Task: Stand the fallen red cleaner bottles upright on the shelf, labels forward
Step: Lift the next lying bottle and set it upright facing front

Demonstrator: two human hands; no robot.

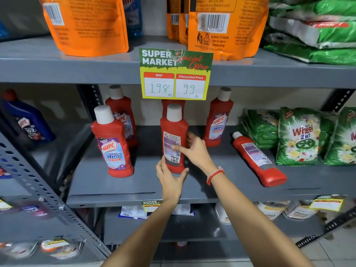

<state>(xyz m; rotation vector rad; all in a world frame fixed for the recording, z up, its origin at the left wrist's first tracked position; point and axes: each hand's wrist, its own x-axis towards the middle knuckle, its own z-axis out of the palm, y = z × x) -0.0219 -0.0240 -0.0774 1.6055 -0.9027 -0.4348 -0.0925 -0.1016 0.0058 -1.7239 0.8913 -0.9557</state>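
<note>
Red plastic dominates the middle of the frame, where a person's two bare hands close on an upright red cleaner bottle with a white cap (174, 137) standing on the grey metal shelf (119, 182). The left hand (170, 179) reaches up from the lower centre, palm against the bottle's base, thumb and fingers spread around its lower sides. The right hand (194, 151), a red thread bracelet (214, 175) at the wrist, comes in from the lower right and grips the bottle's right side, its index finger laid across the back label, which faces the camera with barcode showing. Right of centre, a second red white-capped bottle (258, 160) lies on its side on the same shelf, cap toward the rear, back label up. Three more red bottles stand upright with front labels forward: one at left of centre (112, 143), one behind it (123, 120) and one right of the held bottle (218, 120). A yellow-and-green price card (175, 74) hangs above centre; green detergent bags (298, 137) sit at right.
</note>
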